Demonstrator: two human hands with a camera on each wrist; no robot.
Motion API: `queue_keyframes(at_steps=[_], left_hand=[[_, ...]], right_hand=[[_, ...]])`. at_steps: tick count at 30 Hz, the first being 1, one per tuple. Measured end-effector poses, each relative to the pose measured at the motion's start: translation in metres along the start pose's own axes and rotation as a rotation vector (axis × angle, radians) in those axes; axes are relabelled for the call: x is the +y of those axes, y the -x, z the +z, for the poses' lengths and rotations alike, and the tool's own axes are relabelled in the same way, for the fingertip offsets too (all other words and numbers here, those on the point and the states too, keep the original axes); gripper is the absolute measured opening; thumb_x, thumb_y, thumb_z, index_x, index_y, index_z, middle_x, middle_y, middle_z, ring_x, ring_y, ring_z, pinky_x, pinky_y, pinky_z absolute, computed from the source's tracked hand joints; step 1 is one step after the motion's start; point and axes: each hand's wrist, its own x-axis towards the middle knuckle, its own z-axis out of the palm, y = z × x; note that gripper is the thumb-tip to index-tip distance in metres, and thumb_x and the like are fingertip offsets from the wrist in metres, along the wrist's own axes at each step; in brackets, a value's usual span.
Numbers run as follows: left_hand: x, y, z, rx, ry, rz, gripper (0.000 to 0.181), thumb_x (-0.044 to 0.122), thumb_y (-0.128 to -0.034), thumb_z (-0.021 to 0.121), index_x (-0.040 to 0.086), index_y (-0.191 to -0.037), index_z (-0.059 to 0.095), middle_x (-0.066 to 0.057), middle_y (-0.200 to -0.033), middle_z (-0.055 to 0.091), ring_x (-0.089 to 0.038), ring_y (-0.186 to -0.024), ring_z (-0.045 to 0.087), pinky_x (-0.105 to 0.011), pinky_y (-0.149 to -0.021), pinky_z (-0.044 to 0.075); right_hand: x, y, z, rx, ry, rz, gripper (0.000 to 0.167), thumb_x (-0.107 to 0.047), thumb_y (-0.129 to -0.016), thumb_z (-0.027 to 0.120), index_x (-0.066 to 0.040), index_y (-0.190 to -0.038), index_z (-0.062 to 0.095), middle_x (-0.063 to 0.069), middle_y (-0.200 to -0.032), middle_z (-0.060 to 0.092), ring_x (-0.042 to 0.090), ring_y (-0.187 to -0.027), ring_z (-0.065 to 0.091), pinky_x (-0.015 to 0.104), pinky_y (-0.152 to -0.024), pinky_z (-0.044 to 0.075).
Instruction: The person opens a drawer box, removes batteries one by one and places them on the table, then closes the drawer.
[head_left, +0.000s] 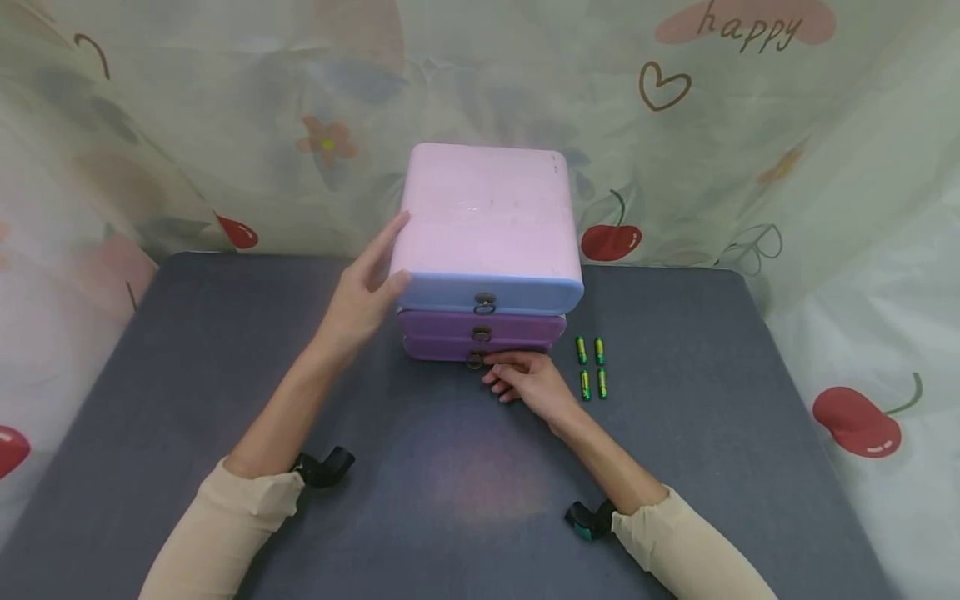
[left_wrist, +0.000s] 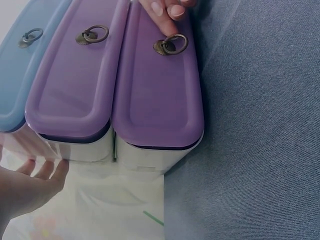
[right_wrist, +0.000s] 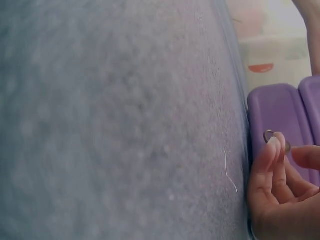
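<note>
1. Drawer cabinet (head_left: pixel 491 217): it is set toward the back of the table (head_left: pixel 420 467) and could be dragged forward if a pull is not braced well enough. The drawers' contents are hidden.
2. Bottom drawer (left_wrist: pixel 160 95): it could be jammed by a skewed pull. Its right end is partly covered in the head view.
3. Left hand (head_left: pixel 363 292): it is laid against the cabinet's left side, fingers extended, nothing clasped. Steadiness could be lost if the smooth wall lets the fingertips slide.
4. Right hand (head_left: pixel 532 383): it is held at the bottom ring (left_wrist: pixel 186 45), well apart from the left; whether the ring is hooked or merely touched cannot be told.
5. Four batteries (head_left: pixel 585 385): they could be rolled away if brushed by the right hand. Their print is too small to be read.
6. Bottom ring: it could be slipped off by too shallow a hold; it is partly masked by a fingertip in the right wrist view.
</note>
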Motion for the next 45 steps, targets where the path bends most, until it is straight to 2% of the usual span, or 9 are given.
queue_keyframes(at_steps=[6,12,21,30,39,45], left_hand=[[0.002,-0.001,0.000,0.001,-0.001,-0.008,0.085,0.058,-0.0842,0.070,0.025,-0.155,0.036,0.005,-0.162,0.026,-0.014,-0.149,0.022,-0.042,-0.120,0.022],[0.002,-0.002,-0.001,-0.001,-0.010,-0.011,0.083,0.057,-0.0855,0.069,0.026,-0.155,0.036,0.006,-0.162,0.026,-0.013,-0.149,0.022,-0.044,-0.120,0.021],[0.001,-0.003,0.001,-0.011,-0.014,-0.019,0.082,0.057,-0.0858,0.069,0.027,-0.155,0.036,0.008,-0.162,0.026,-0.013,-0.148,0.023,-0.047,-0.119,0.023],[0.000,0.000,0.002,-0.008,-0.004,-0.025,0.087,0.061,-0.0824,0.069,0.027,-0.155,0.036,0.006,-0.162,0.026,-0.016,-0.149,0.024,-0.047,-0.119,0.024],[0.001,0.001,0.000,0.000,-0.013,-0.014,0.086,0.062,-0.0830,0.068,0.026,-0.155,0.036,0.005,-0.162,0.027,-0.015,-0.148,0.024,-0.042,-0.120,0.023],[0.001,0.001,-0.001,0.000,0.011,-0.011,0.086,0.059,-0.0836,0.069,0.025,-0.155,0.036,0.003,-0.162,0.027,-0.015,-0.149,0.024,-0.045,-0.119,0.023]], right_hand=[[-0.001,-0.002,0.003,0.005,-0.032,0.033,0.026,-0.009,-0.101,0.055,0.005,-0.121,0.065,0.015,-0.096,0.071,0.020,-0.079,0.066,0.031,-0.065,0.059],[-0.002,-0.004,0.005,-0.029,-0.085,0.088,0.027,-0.009,-0.102,0.053,0.005,-0.122,0.063,0.015,-0.098,0.069,0.015,-0.078,0.067,0.034,-0.062,0.060],[-0.004,-0.006,0.004,-0.097,-0.106,0.133,0.031,-0.011,-0.102,0.052,0.007,-0.127,0.059,0.017,-0.104,0.068,0.016,-0.082,0.069,0.034,-0.065,0.060],[-0.004,-0.011,0.007,-0.163,-0.149,0.200,0.031,-0.018,-0.103,0.054,0.003,-0.124,0.064,0.011,-0.103,0.070,0.015,-0.084,0.069,0.033,-0.069,0.060],[-0.003,-0.016,0.017,-0.109,-0.188,0.225,0.030,-0.022,-0.100,0.060,0.004,-0.113,0.069,0.008,-0.094,0.072,0.011,-0.074,0.067,0.028,-0.063,0.059],[-0.005,-0.019,0.023,-0.089,-0.172,0.213,0.028,-0.019,-0.101,0.060,0.003,-0.115,0.070,0.008,-0.095,0.073,0.010,-0.073,0.067,0.026,-0.062,0.058]])
